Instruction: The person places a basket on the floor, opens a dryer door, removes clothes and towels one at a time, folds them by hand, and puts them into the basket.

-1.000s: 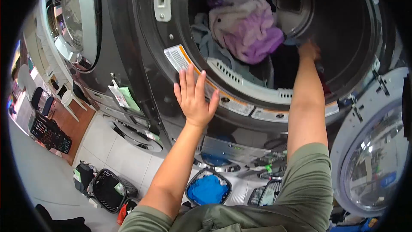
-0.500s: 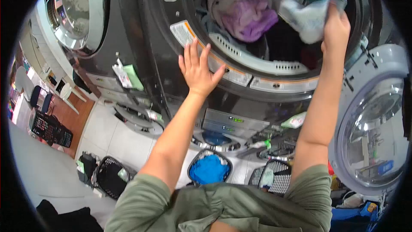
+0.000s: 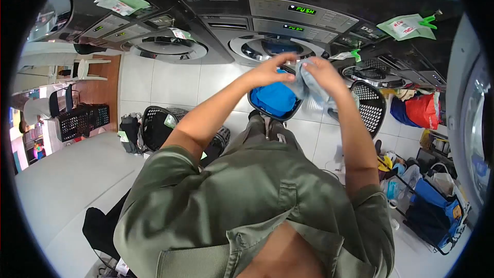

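Observation:
A light blue-grey piece of cloth (image 3: 312, 91) hangs bunched from my right hand (image 3: 325, 76), whose fingers are closed on its upper part. My left hand (image 3: 270, 70) is just to the left of the cloth, fingers and thumb curved and apart. Its thumb reaches the cloth's edge, though I cannot tell whether it touches. Below both hands, a dark laundry basket (image 3: 297, 111) stands on the floor with bright blue fabric (image 3: 275, 98) inside. A second basket (image 3: 368, 104), with perforated sides, is partly hidden behind my right forearm.
Dark stacked machines line the front, with a lit control panel (image 3: 303, 13) and a lower round door (image 3: 272, 47). An open door (image 3: 476, 123) juts in at right. Another basket (image 3: 154, 123) sits left, bags (image 3: 432, 201) lie right, and a grey surface (image 3: 77, 170) is at left.
My view has tilted down from the open drum. The right hand has brought the cloth out and down over the blue-filled basket. My left hand has left the machine's rim and come beside the cloth.

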The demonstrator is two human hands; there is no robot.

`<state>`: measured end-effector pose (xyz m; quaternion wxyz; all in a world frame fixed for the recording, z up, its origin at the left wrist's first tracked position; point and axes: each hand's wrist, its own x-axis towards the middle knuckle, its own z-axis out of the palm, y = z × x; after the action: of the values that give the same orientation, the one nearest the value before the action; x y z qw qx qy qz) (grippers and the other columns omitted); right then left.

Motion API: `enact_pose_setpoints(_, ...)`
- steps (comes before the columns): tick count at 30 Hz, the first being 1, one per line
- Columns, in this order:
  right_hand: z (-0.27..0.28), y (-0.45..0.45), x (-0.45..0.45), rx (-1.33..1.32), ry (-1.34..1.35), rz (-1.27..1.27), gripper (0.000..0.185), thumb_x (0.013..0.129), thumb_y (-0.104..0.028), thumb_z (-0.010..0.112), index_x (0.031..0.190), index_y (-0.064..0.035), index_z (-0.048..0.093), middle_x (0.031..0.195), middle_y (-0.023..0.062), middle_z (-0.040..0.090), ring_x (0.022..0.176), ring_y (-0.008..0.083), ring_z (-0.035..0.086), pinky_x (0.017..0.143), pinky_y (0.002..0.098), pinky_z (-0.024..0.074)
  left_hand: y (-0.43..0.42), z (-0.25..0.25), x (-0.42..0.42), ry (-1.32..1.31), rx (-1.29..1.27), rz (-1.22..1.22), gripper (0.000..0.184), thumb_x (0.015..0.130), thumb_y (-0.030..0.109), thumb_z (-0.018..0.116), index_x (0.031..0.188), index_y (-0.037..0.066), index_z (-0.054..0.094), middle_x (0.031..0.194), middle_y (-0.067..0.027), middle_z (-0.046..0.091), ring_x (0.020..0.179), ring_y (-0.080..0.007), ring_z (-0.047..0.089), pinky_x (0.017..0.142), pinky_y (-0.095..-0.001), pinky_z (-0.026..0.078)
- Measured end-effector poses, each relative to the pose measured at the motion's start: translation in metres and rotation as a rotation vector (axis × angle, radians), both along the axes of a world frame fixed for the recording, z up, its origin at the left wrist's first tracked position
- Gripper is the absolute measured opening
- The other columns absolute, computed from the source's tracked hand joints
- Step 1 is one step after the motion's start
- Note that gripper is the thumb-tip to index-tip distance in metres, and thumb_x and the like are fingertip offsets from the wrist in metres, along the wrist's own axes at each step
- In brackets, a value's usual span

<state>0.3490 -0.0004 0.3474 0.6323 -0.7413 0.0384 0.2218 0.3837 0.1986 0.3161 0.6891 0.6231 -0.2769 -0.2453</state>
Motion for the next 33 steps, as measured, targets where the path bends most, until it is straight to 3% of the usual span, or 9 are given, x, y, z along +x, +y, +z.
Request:
enact_pose_setpoints(4,-0.03,0.0,-0.015,-0.343,-0.039,0.044,0.03,0.077,-0.025,0.057,0.097,-0.0031,0.059,0.09,0.0169,0.06,0.084,0.0302,0.058,0.072,0.0357,0.0434,-0.018,-0.029,-0.005,-0.065,0.612,-0.138,0.034,0.07,0.026,0.065,0.099,0.01,0.059,0.083,-0.008,0.061,0.077,-0.0205,0.058,0.079,-0.0332,0.04)
enact_pose_setpoints(6,-0.032,-0.003,-0.016,-0.659,-0.095,-0.041,0.027,0.076,-0.022,0.056,0.099,-0.0068,0.059,0.09,0.0165,0.06,0.084,0.0325,0.057,0.073,0.0373,0.0437,-0.021,-0.059,0.003,-0.529,0.855,0.155,0.024,0.069,0.021,0.062,0.09,0.01,0.061,0.075,-0.0097,0.061,0.071,-0.0237,0.059,0.077,-0.0363,0.041)
enact_pose_setpoints(12,-0.117,-0.016,-0.036,-0.946,-0.408,-0.134,0.024,0.073,-0.012,0.054,0.097,-0.0143,0.06,0.095,0.0102,0.058,0.089,0.0301,0.054,0.075,0.0387,0.0435,-0.005,-0.125,0.016,-0.696,0.913,0.277,0.025,0.073,0.015,0.056,0.097,0.021,0.061,0.091,-0.0025,0.062,0.092,-0.0207,0.055,0.091,-0.0482,0.033)
enact_pose_setpoints(17,-0.154,0.007,-0.096,-1.038,-0.097,0.224,0.028,0.074,-0.021,0.06,0.101,-0.015,0.06,0.106,0.0092,0.054,0.097,0.0265,0.053,0.083,0.0382,0.0413,0.036,-0.157,-0.023,-0.441,1.305,-0.248,0.047,0.071,0.024,0.061,0.116,0.023,0.049,0.113,-0.0057,0.052,0.108,-0.0233,0.047,0.095,-0.0526,0.028)
enact_pose_setpoints(19,-0.114,0.007,-0.053,-0.742,0.009,0.34,0.032,0.074,-0.025,0.062,0.102,-0.0108,0.059,0.108,0.0106,0.054,0.1,0.027,0.052,0.084,0.0365,0.0418,0.057,-0.162,-0.036,-0.368,1.341,-0.202,0.057,0.068,0.032,0.065,0.12,0.02,0.045,0.123,-0.0035,0.045,0.111,-0.0256,0.044,0.088,-0.0519,0.035)
enact_pose_setpoints(26,0.297,0.086,0.158,0.254,-1.114,-0.224,0.024,0.086,-0.018,0.047,0.098,0.0003,0.056,0.092,0.0101,0.06,0.088,0.016,0.056,0.08,0.0276,0.0417,0.134,-0.097,-0.05,-0.321,1.243,0.227,0.048,0.068,0.03,0.065,0.112,0.017,0.053,0.127,-0.0142,0.038,0.111,-0.0323,0.043,0.085,-0.0443,0.042)
enact_pose_setpoints(29,0.337,0.106,0.318,-0.511,-1.22,0.01,0.032,0.079,-0.026,0.053,0.102,-0.003,0.056,0.094,0.0088,0.059,0.085,0.0218,0.055,0.073,0.032,0.042,0.162,-0.085,-0.072,-0.253,1.167,0.427,0.045,0.07,0.031,0.064,0.11,0.014,0.053,0.124,-0.017,0.041,0.109,-0.0354,0.044,0.089,-0.0406,0.04)
enact_pose_setpoints(31,0.312,0.132,0.361,-0.783,-0.517,0.089,0.033,0.074,-0.024,0.055,0.092,0.0026,0.059,0.089,0.0157,0.062,0.078,0.0261,0.058,0.071,0.0342,0.0435,0.175,-0.088,-0.092,-0.189,1.107,0.528,0.044,0.07,0.032,0.063,0.108,0.011,0.054,0.123,-0.0182,0.043,0.107,-0.0357,0.046,0.089,-0.0398,0.039)
enact_pose_setpoints(33,0.292,0.139,0.38,-1.077,-0.401,0.12,0.032,0.074,-0.024,0.054,0.092,0.0025,0.059,0.089,0.0158,0.062,0.078,0.026,0.058,0.07,0.0344,0.0434,0.183,-0.096,-0.118,-0.125,1.068,0.574,0.044,0.071,0.032,0.063,0.108,0.01,0.055,0.119,-0.0193,0.046,0.103,-0.0347,0.049,0.088,-0.0395,0.04)
